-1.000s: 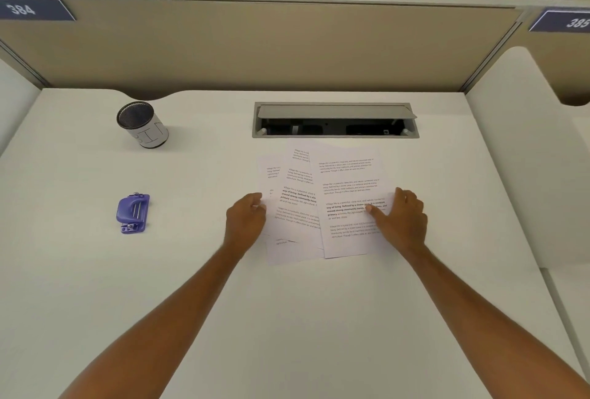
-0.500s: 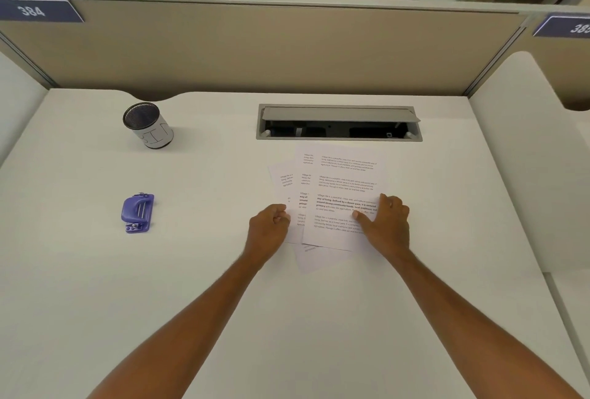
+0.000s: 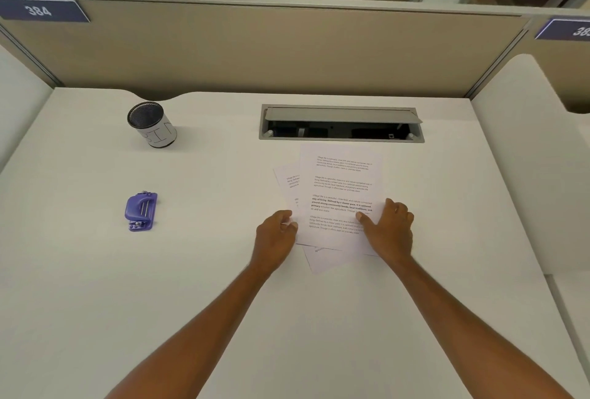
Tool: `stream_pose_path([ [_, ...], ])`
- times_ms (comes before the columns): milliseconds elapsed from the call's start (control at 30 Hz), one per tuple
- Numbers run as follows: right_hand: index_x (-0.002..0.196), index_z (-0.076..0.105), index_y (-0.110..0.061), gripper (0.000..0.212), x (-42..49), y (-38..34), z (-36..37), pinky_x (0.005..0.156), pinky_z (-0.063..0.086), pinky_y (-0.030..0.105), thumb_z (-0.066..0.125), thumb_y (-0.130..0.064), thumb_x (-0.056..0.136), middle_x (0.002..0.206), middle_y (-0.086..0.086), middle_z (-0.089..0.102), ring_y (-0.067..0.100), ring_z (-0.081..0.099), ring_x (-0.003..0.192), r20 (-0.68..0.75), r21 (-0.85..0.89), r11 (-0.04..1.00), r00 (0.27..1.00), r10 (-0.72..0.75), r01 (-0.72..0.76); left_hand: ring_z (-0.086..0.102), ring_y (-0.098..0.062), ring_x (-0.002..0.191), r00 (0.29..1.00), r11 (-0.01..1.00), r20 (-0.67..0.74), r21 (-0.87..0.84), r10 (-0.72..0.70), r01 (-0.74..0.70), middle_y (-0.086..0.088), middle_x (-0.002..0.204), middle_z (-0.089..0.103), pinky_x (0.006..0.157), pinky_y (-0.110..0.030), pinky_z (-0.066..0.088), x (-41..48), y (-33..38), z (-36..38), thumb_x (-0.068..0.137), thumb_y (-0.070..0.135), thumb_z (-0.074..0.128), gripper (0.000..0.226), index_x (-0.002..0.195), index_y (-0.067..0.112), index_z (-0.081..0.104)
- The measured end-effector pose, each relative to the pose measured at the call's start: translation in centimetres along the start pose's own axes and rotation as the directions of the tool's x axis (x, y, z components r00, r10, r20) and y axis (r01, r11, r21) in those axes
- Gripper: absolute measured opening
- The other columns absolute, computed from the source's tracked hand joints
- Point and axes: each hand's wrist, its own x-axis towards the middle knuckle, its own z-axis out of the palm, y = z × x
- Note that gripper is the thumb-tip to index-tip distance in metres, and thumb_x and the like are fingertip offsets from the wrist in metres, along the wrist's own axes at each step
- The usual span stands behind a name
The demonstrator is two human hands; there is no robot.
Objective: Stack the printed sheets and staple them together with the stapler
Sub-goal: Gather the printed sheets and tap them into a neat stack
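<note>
Both the left hand [image 3: 276,239] and right hand [image 3: 391,229] pinch the sheets [image 3: 341,181]; stapler [image 3: 141,212] lies far left, nearer the left hand

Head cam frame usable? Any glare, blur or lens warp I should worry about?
Head view: soft, even light, no glare on the desk, only a faint shadow by the pen cup; wide-angle lens bows the top edge of the partition; printed sheets show text blocks, small print barely legible; stapler crisp.
</note>
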Motion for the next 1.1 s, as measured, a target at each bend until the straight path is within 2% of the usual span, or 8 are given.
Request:
stream_pose_path([
  [367, 0.146, 0.048, -0.002, 0.073, -1.1, -0.2, 0.4, 0.103, 0.047, 0.053, 0.076, -0.048, 0.097, 0.149, 0.022, 0.048, 0.044, 0.041, 0.138, 0.006, 0.149, 0.988, 1.0, 0.026, -0.026, 0.067, -0.012, 0.104, 1.0, 1.0, 0.02, 0.013, 0.0, 0.0, -0.003, 0.154, 0.057, 0.104, -0.029, 0.05, -2.3, -0.2, 1.8, 0.106, 0.023, 0.062, 0.048, 0.153, 0.018, 0.056],
  [500, 0.149, 0.047, -0.004, 0.076, -1.4, -0.5, 0.4, 0.106, 0.046, 0.053, 0.077, -0.048, 0.096, 0.148, 0.021, 0.047, 0.044, 0.041, 0.139, 0.033, 0.228, 0.972, 0.998, 0.046, -0.052, 0.066, -0.01, 0.106, 0.999, 1.0, 0.036, 0.005, 0.003, -0.003, -0.001, 0.154, 0.057, 0.097, -0.025, 0.048, -2.7, -0.3, 2.2, 0.105, 0.021, 0.062, 0.048, 0.153, 0.019, 0.056],
  [667, 0.154, 0.047, -0.009, 0.078, -1.5, -0.6, 0.5, 0.11, 0.045, 0.046, 0.078, -0.049, 0.095, 0.148, 0.014, 0.049, 0.037, 0.052, 0.138, 0.069, 0.388, 0.919, 0.996, 0.053, -0.075, 0.064, -0.012, 0.109, 0.991, 0.986, 0.071, 0.111, 0.115, -0.123, -0.003, 0.153, 0.059, 0.095, -0.022, 0.049, -3.0, -1.1, 2.7, 0.105, 0.019, 0.064, 0.045, 0.149, 0.015, 0.058],
  [767, 0.154, 0.048, -0.012, 0.078, -1.3, -0.6, 0.6, 0.108, 0.047, 0.043, 0.077, -0.054, 0.094, 0.149, 0.011, 0.051, 0.032, 0.057, 0.134, 0.071, 0.443, 0.892, 0.995, 0.069, -0.094, 0.063, -0.02, 0.127, 0.973, 0.948, 0.149, 0.242, 0.177, -0.209, -0.007, 0.167, 0.045, 0.111, -0.032, 0.051, -3.1, -1.7, 2.9, 0.106, 0.02, 0.063, 0.052, 0.156, 0.011, 0.052],
  [833, 0.155, 0.048, -0.013, 0.081, -1.0, -0.6, 0.5, 0.112, 0.048, 0.046, 0.077, -0.058, 0.094, 0.15, 0.011, 0.053, 0.032, 0.058, 0.135, 0.054, 0.46, 0.883, 0.995, 0.084, -0.099, 0.05, -0.026, 0.149, 0.96, 0.908, 0.194, 0.332, 0.201, -0.257, -0.007, 0.175, 0.033, 0.125, -0.04, 0.041, -3.2, -1.9, 2.9, 0.108, 0.022, 0.06, 0.059, 0.163, 0.009, 0.043],
  [900, 0.157, 0.048, -0.013, 0.083, -0.6, -0.6, 0.2, 0.115, 0.048, 0.051, 0.076, -0.06, 0.093, 0.152, 0.01, 0.055, 0.032, 0.059, 0.136, 0.04, 0.472, 0.875, 0.994, 0.099, -0.106, 0.038, -0.026, 0.157, 0.952, 0.874, 0.212, 0.39, 0.22, -0.289, -0.005, 0.177, 0.031, 0.13, -0.039, 0.034, -3.4, -2.0, 2.9, 0.108, 0.024, 0.058, 0.061, 0.165, 0.009, 0.04],
  [1000, 0.15, 0.056, -0.015, 0.07, 0.5, -0.4, -0.6, 0.111, 0.051, 0.051, 0.077, -0.053, 0.094, 0.142, 0.009, 0.067, 0.032, 0.066, 0.128, 0.057, 0.479, 0.868, 0.991, 0.122, -0.135, 0.037, -0.027, 0.157, 0.941, 0.825, 0.236, 0.459, 0.244, -0.329, -0.005, 0.175, 0.034, 0.127, -0.038, 0.038, -3.7, -1.9, 3.0, 0.109, 0.025, 0.057, 0.057, 0.161, 0.007, 0.045],
  [1100, 0.121, 0.072, -0.015, 0.036, 1.9, -0.1, -1.4, 0.092, 0.059, 0.044, 0.08, -0.037, 0.093, 0.111, 0.001, 0.077, 0.032, 0.073, 0.11, 0.082, 0.447, 0.885, 0.991, 0.106, -0.131, 0.036, -0.026, 0.156, 0.935, 0.792, 0.244, 0.502, 0.257, -0.348, -0.005, 0.176, 0.032, 0.126, -0.038, 0.039, -3.8, -1.7, 3.2, 0.11, 0.026, 0.056, 0.055, 0.16, 0.007, 0.047],
])
